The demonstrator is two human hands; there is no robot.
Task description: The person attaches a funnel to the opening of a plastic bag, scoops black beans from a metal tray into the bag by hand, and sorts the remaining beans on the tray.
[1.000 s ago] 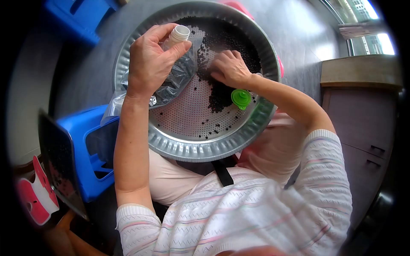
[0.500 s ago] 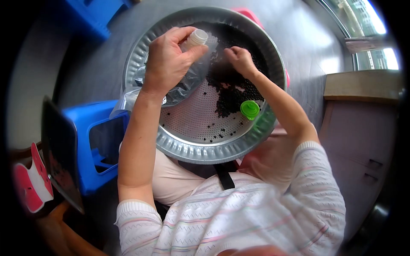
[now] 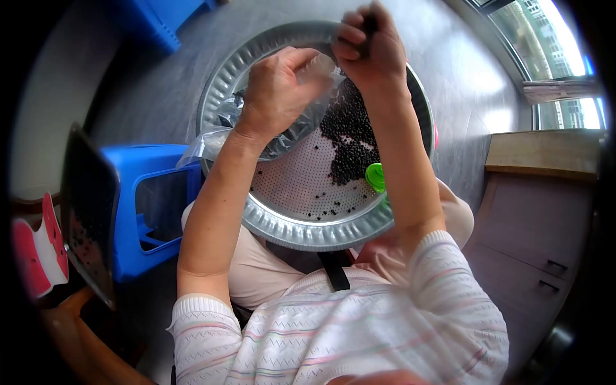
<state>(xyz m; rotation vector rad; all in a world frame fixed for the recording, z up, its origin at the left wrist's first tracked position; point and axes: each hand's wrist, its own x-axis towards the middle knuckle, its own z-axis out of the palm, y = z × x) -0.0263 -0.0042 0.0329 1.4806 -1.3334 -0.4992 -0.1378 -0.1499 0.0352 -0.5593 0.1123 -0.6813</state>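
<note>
My left hand (image 3: 273,99) is closed around a clear plastic bottle, its threaded neck (image 3: 323,63) showing between thumb and fingers. Most of the bottle is hidden by the hand. Close by on the right, my right hand (image 3: 382,58) is raised with curled fingers, holding a dark clump of black beans (image 3: 368,31); motion blurs it. Below both hands lies a wide round metal tray (image 3: 292,236) with a perforated bottom. Loose black beans (image 3: 351,122) cover its right part. A green round plastic piece (image 3: 375,177) rests near the tray's right rim, partly behind my right forearm.
A clear plastic bag (image 3: 206,145) lies over the tray's left side, under my left forearm. To the left stand a blue plastic stool (image 3: 125,212) and a dark flat panel (image 3: 90,218). A cabinet (image 3: 520,212) is at the right, a blue object (image 3: 154,22) at the upper left.
My right hand has risen from the beans toward the bottle neck, now with beans in its fingers. My left hand with the bottle has shifted slightly right, and the view has moved a little.
</note>
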